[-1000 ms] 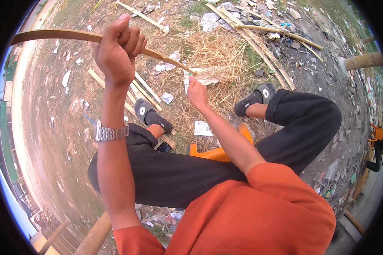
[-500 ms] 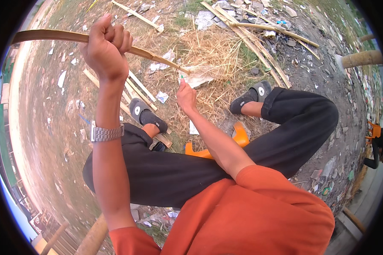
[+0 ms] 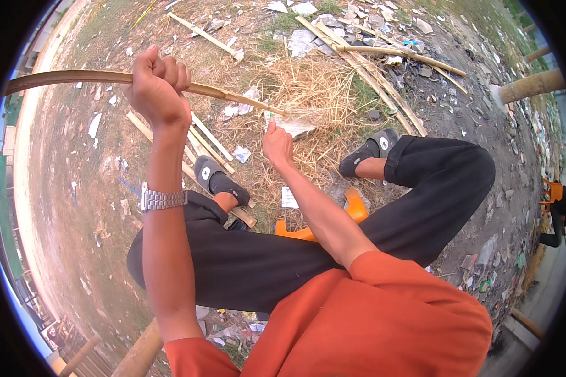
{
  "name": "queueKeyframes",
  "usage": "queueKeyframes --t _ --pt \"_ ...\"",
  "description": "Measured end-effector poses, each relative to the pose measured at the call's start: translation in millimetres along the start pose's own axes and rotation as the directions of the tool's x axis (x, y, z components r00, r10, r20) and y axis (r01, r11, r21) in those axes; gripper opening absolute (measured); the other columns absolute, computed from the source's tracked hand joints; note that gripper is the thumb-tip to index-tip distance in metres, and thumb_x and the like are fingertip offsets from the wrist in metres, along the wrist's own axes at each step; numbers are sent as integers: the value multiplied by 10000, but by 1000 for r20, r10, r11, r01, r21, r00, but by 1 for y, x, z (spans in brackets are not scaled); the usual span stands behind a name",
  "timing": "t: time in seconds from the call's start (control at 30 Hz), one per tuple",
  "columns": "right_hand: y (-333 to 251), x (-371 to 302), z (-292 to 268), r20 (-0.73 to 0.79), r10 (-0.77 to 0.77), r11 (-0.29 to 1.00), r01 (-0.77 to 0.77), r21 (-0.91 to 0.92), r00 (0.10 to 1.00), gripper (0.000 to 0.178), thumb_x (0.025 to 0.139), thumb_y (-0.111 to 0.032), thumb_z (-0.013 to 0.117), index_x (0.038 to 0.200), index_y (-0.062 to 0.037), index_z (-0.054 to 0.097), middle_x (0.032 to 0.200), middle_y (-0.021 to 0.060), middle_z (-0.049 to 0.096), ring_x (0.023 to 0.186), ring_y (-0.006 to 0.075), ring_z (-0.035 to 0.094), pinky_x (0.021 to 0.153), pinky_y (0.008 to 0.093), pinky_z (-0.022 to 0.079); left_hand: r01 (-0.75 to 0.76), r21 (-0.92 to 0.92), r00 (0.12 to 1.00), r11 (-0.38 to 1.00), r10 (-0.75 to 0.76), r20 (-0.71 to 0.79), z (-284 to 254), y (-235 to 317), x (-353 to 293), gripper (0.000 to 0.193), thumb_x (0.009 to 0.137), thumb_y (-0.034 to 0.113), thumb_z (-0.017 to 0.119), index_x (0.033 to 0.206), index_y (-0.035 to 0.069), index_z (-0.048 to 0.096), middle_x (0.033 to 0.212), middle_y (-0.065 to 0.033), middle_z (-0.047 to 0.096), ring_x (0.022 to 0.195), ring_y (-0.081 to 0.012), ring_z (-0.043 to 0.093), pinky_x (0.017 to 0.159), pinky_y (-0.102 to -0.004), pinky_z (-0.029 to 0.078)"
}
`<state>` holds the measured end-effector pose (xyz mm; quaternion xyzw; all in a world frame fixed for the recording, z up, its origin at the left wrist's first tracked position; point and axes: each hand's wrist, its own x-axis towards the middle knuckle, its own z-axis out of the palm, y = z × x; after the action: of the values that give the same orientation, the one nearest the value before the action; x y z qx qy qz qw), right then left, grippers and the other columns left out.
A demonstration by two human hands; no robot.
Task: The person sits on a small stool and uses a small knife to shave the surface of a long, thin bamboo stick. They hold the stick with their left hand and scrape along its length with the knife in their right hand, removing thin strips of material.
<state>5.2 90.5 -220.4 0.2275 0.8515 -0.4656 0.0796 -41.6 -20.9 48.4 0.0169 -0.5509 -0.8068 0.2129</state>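
A long, slightly curved bamboo strip [image 3: 223, 94] runs across in front of me, from the far left to the straw patch in the middle. My left hand [image 3: 156, 94] is raised, its fingers wrapped round the strip near its middle. Lower and to the right, close to the strip's right end, my right hand [image 3: 278, 144] is closed with the thumb along the top. A small green spot shows at its thumb tip; what the fingers hold is hidden. Pale shavings [image 3: 311, 88] lie heaped beyond that hand.
Between my sandalled feet an orange plastic piece [image 3: 356, 206] partly shows behind my leg. Split bamboo lengths [image 3: 210, 137] lie by my left foot, and more long pieces [image 3: 377, 78] at the upper right. Scraps litter the ground; a bamboo post [image 3: 534, 86] stands at right.
My left hand has come down a little with the bamboo strip, and the strip's left end sits lower. My right hand has barely moved. The whole view has shifted slightly.
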Motion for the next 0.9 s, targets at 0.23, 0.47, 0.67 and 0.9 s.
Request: queueKeyframes --t 0.23,0.47,0.67,0.9 --pt "46 16 15 -4 -23 976 23 218 1000 682 1013 -515 259 877 35 639 690 259 617 673 410 617 705 495 481 15 -11 1000 1000 -15 19 14 -7 -6 451 932 176 467 569 169 199 490 38 150 447 -96 119 456 -314 149" --pt "32 6 -3 425 93 763 -338 550 900 580 1008 -551 271 865 -40 505 526 51 437 423 208 457 420 380 385 -100 89 995 991 98 21 21 0 -5 448 950 156 482 576 159 235 497 39 178 441 -85 149 446 -299 160" --pt "0 -2 -12 49 -201 977 197 84 978 555 1024 -413 270 963 37 588 820 290 618 816 476 597 773 533 461 -122 133 993 984 122 9 32 0 -7 453 957 156 485 576 151 241 492 40 195 436 -80 172 441 -299 174" --pt "-2 -9 -16 140 -105 969 133 -207 985 533 1025 -410 292 1001 21 605 878 318 650 889 476 638 812 550 494 -97 71 992 993 90 92 25 1 -14 448 945 127 482 560 142 254 480 49 214 417 -66 188 419 -283 173"
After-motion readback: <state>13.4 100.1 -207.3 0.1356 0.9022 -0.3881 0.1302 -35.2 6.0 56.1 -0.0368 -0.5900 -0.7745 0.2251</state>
